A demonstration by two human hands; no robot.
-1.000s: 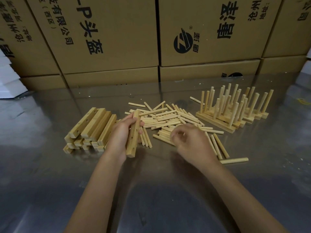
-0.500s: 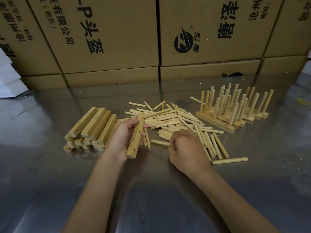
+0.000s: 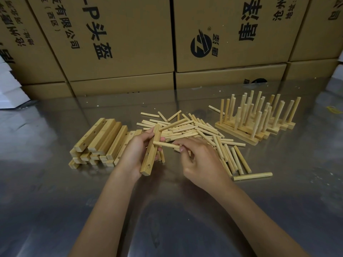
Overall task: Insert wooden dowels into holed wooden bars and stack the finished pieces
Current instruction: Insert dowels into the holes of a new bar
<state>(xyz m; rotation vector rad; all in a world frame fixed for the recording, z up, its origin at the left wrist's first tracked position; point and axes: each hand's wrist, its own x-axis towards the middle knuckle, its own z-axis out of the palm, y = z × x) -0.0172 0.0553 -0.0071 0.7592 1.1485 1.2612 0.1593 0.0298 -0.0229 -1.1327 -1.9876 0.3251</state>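
Steel table [image 3: 55, 210]: right hand [image 3: 201, 164] pinches dowel [image 3: 164, 144] touching held bar [image 3: 151, 152].

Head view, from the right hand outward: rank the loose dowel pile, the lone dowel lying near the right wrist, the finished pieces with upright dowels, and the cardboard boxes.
From the right hand:
1. Loose dowel pile, directly under and beyond the fingers.
2. Lone dowel, just right of the wrist.
3. Finished pieces, farther back on the right.
4. Cardboard boxes, along the back edge.

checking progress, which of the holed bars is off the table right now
The holed bar gripped in the left hand; every other plain bar lies in the stack to its left.
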